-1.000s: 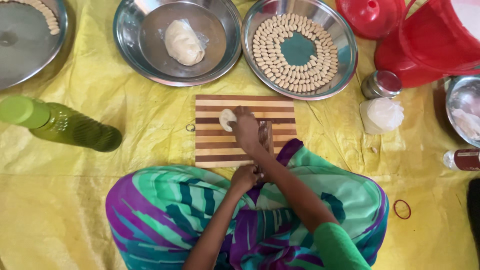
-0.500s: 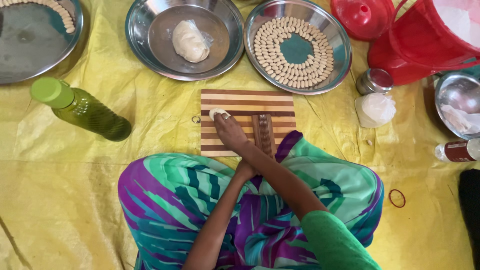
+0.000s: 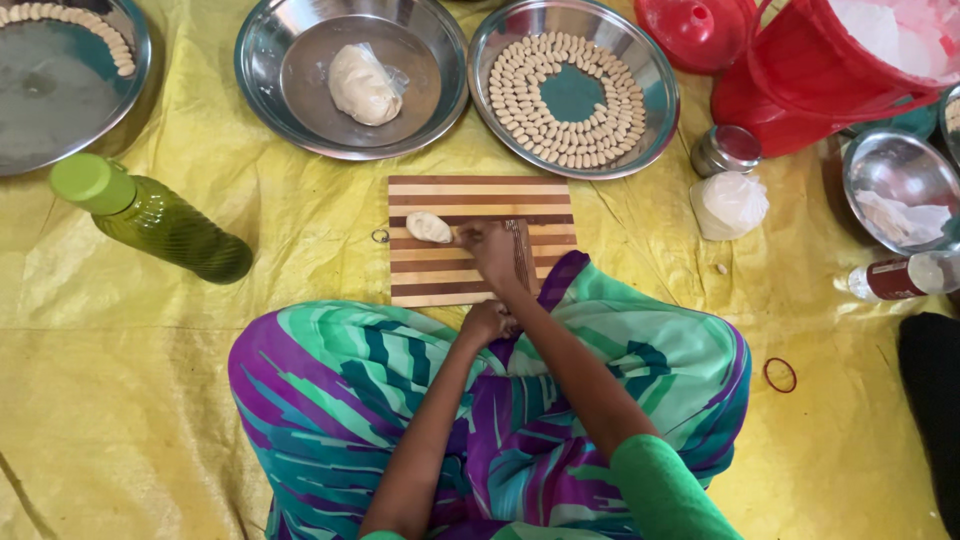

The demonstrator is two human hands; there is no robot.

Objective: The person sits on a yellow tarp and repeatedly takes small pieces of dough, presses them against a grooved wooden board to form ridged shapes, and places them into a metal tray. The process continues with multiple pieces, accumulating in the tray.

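- On the striped board point(image 3: 470, 240), the right hand point(image 3: 490, 248) has slid left, fingers now closed on the dough piece point(image 3: 428, 227).
- Left hand point(image 3: 487, 322) stays curled near the board's edge; contents unclear.

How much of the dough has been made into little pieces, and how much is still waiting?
Done: rings of small pale dough pieces fill the round steel plate, and more curve along another steel plate at far left. In hand: the right hand touches a small dough lump on the striped wooden board; the left hand rests closed at its near edge. Left: a big dough ball waits in the steel bowl.
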